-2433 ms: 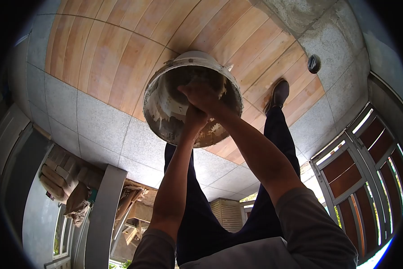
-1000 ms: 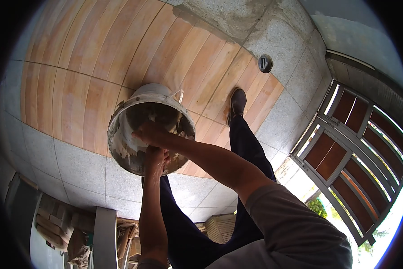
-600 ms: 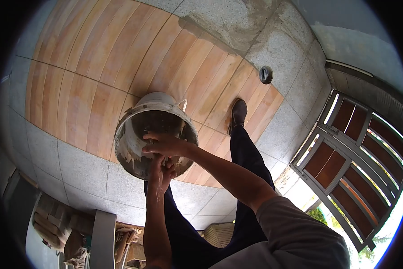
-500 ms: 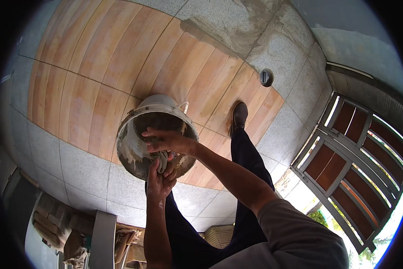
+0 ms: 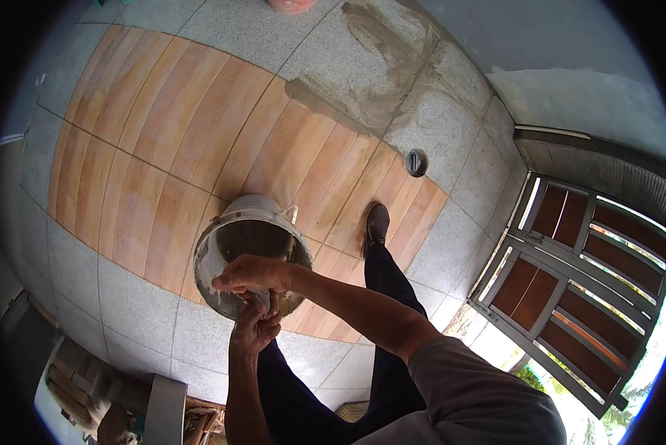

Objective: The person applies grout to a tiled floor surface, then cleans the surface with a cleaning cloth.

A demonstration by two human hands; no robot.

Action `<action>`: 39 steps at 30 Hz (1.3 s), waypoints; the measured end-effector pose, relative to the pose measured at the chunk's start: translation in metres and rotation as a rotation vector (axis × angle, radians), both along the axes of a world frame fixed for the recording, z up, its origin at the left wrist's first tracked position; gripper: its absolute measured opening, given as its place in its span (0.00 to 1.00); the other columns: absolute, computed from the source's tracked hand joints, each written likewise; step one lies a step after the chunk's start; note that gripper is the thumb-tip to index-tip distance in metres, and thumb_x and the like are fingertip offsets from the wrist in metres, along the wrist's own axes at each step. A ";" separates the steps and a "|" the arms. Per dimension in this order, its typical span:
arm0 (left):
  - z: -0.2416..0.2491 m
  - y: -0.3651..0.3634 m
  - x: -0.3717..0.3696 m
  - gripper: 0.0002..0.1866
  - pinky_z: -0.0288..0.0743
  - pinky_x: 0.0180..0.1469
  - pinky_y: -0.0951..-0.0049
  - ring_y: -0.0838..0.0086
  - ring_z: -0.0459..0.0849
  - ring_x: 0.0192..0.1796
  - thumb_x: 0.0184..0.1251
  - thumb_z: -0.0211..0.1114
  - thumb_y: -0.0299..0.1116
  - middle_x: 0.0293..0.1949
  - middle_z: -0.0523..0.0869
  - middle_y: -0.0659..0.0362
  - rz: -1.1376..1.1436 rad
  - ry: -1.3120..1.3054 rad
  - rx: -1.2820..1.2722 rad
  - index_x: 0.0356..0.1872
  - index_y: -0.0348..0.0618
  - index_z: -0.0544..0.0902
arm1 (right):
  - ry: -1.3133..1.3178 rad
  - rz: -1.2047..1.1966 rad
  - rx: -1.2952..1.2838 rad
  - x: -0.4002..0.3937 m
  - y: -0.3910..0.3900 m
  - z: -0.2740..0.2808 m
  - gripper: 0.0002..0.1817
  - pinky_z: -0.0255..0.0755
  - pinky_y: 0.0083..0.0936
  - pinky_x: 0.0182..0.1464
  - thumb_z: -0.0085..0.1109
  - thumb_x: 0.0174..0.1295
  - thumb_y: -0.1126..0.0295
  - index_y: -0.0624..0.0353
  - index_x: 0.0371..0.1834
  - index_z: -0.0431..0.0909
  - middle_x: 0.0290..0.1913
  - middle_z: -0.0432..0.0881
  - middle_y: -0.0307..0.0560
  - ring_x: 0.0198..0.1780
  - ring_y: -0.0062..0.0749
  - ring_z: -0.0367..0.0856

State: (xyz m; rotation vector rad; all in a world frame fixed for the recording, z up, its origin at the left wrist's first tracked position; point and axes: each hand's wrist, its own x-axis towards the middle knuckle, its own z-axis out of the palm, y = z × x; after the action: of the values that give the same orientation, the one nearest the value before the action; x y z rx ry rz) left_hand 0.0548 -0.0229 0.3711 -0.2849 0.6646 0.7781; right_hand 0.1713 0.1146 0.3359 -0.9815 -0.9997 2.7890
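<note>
A white bucket [image 5: 203, 248] with a mud-smeared inside and murky grey-brown liquid stands on the floor in front of me. Over its near side, both my hands are closed together. My right hand [image 5: 255, 274] is the upper one, its fingers curled in a fist. Just below it my left hand [image 5: 255, 330] pinches with bent fingers. Between them a small wet, grey piece of cloth [image 5: 259, 298] shows; most of it is hidden in the grip.
Wood-pattern tiles [image 5: 170, 111] are bordered by grey speckled tiles [image 5: 136, 326]. Wet grey smears [image 5: 377, 70] lie on the floor at the top. A round drain [image 5: 416, 162] is near my shoe [image 5: 377, 222]. A slatted gate [image 5: 562, 282] stands at right, and a pink container [image 5: 292, 4] at the top edge.
My right hand has gone from spread fingers to a closed fist over the left, covering more of the grey cloth. The view has shifted, so the bucket appears lower.
</note>
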 end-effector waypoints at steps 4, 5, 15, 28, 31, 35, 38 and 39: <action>0.001 0.018 0.003 0.09 0.56 0.26 0.81 0.85 0.62 0.25 0.77 0.67 0.38 0.28 0.69 0.71 -0.122 0.100 -0.105 0.47 0.48 0.79 | -0.089 0.016 0.135 -0.009 -0.003 -0.008 0.36 0.69 0.31 0.30 0.61 0.70 0.39 0.57 0.13 0.71 0.15 0.67 0.36 0.22 0.22 0.68; -0.006 0.017 0.005 0.08 0.56 0.26 0.80 0.85 0.62 0.25 0.76 0.67 0.38 0.28 0.69 0.71 -0.140 0.193 -0.160 0.44 0.49 0.78 | -0.122 0.019 0.204 -0.011 -0.004 -0.016 0.36 0.69 0.33 0.30 0.61 0.70 0.39 0.59 0.14 0.72 0.14 0.68 0.39 0.21 0.24 0.68; -0.073 0.017 0.026 0.11 0.55 0.20 0.76 0.85 0.63 0.18 0.75 0.65 0.38 0.22 0.70 0.69 -0.267 0.686 -0.246 0.33 0.48 0.75 | -0.556 0.079 0.665 -0.042 -0.029 -0.084 0.32 0.77 0.48 0.43 0.54 0.72 0.43 0.65 0.33 0.87 0.30 0.85 0.65 0.37 0.59 0.87; -0.132 -0.027 0.038 0.28 0.71 0.20 0.71 0.77 0.80 0.19 0.67 0.71 0.53 0.27 0.84 0.56 -0.458 1.138 0.040 0.53 0.36 0.81 | -0.740 0.176 0.673 -0.038 -0.047 -0.090 0.26 0.83 0.51 0.50 0.48 0.76 0.55 0.66 0.38 0.88 0.39 0.88 0.65 0.46 0.60 0.90; -0.150 -0.040 0.039 0.32 0.81 0.33 0.64 0.67 0.90 0.30 0.62 0.74 0.55 0.35 0.90 0.50 -0.549 1.259 0.092 0.56 0.37 0.81 | -0.781 0.157 0.755 -0.037 -0.050 -0.088 0.25 0.84 0.50 0.49 0.47 0.77 0.56 0.65 0.37 0.88 0.39 0.89 0.63 0.45 0.58 0.90; -0.197 -0.069 0.036 0.35 0.82 0.48 0.55 0.53 0.91 0.49 0.58 0.75 0.55 0.45 0.91 0.46 -0.619 1.393 0.171 0.58 0.38 0.81 | -0.782 0.154 0.783 -0.035 -0.055 -0.092 0.26 0.84 0.51 0.50 0.46 0.77 0.55 0.64 0.36 0.88 0.38 0.89 0.62 0.45 0.58 0.90; -0.185 -0.062 0.038 0.34 0.82 0.50 0.54 0.51 0.89 0.53 0.58 0.75 0.54 0.47 0.91 0.46 -0.662 1.408 0.193 0.59 0.39 0.81 | -0.779 0.132 0.765 -0.030 -0.055 -0.093 0.27 0.82 0.52 0.52 0.45 0.77 0.53 0.64 0.36 0.88 0.38 0.88 0.64 0.44 0.61 0.89; -0.179 -0.058 0.039 0.33 0.83 0.49 0.56 0.53 0.90 0.50 0.60 0.75 0.53 0.45 0.91 0.46 -0.671 1.429 0.234 0.59 0.40 0.81 | -0.780 0.123 0.757 -0.029 -0.056 -0.094 0.27 0.82 0.52 0.52 0.45 0.77 0.53 0.63 0.37 0.88 0.37 0.88 0.64 0.44 0.61 0.89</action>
State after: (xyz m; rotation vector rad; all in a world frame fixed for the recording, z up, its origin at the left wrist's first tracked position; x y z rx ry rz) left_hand 0.0938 -0.0813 0.1923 0.7871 1.8570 0.2866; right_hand 0.1423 0.0585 0.2422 -1.8735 -2.0027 1.7260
